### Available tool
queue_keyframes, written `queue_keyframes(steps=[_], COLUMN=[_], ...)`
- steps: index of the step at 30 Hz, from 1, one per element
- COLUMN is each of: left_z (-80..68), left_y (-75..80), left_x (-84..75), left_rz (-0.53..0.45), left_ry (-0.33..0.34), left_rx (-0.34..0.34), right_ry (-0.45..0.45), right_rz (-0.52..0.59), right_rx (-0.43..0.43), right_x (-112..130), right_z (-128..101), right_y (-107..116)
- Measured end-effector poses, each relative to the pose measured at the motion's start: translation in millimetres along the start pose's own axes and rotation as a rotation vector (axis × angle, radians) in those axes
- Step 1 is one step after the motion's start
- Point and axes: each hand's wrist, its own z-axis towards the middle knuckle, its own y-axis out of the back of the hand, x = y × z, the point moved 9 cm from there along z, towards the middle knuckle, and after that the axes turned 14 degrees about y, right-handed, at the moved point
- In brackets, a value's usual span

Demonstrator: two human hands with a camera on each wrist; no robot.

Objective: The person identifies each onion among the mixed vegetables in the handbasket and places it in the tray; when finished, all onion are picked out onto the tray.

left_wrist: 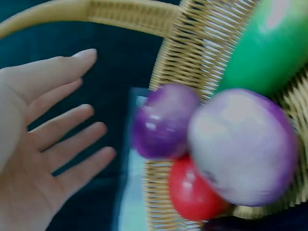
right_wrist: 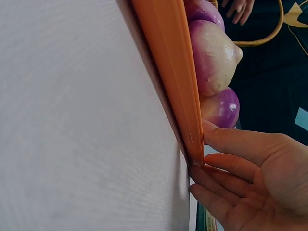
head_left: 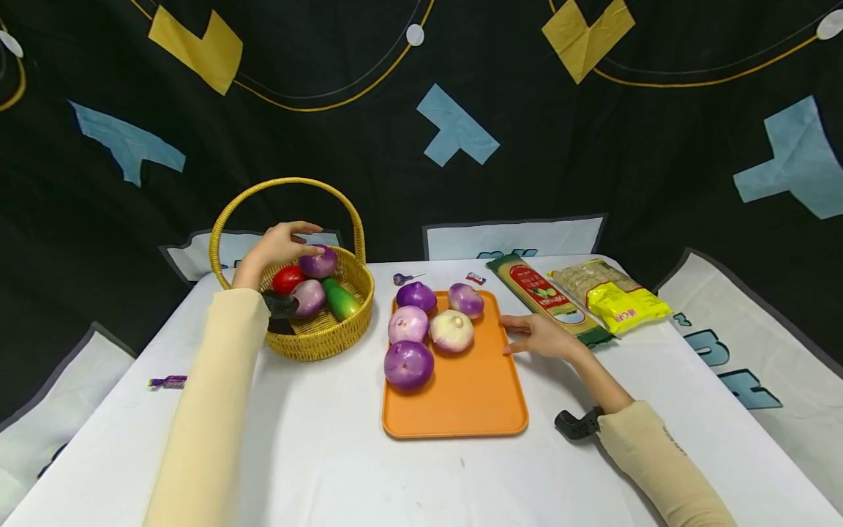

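Note:
My left hand (head_left: 279,245) is above the yellow wicker basket (head_left: 323,342), fingers spread. In the left wrist view its fingers stand apart from a small purple onion (left_wrist: 166,120). Also in the basket are a larger pale purple onion (left_wrist: 243,147), a red tomato (left_wrist: 192,190) and a green cucumber-like vegetable (head_left: 340,298). My right hand (head_left: 541,335) touches the right edge of the orange tray (head_left: 461,410), thumb by the rim and fingers extended along its side. Several onions lie on the tray, among them a whitish one (head_left: 451,331) and a dark purple one (head_left: 408,365).
Right of the tray lie a green-and-red noodle packet (head_left: 543,293) and a yellow packet (head_left: 622,306). Behind it are a purple lollipop (head_left: 403,279) and a small wrapped sweet (head_left: 476,278). A purple-wrapped sweet (head_left: 170,382) lies at the left. The basket's tall handle (head_left: 290,181) arches above it.

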Motion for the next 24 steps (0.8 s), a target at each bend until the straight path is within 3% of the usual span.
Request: queue_keyframes(steps=[10, 17, 24], left_z=[24.9, 35.3, 36.2], left_y=[-13.6, -26.6, -35.2], left_x=[22.8, 32.0, 33.4], left_rz=[-0.081, -0.047, 0.007], left_ry=[0.044, 0.140, 0.109], left_rx=[-0.189, -0.114, -0.109], right_ry=[0.000, 0.007, -0.011], right_rz=[0.006, 0.009, -0.002], right_rx=[0.002, -0.001, -0.006], right_x=[0, 2, 1], right_z=[0, 0, -1], right_y=[0, 0, 1])
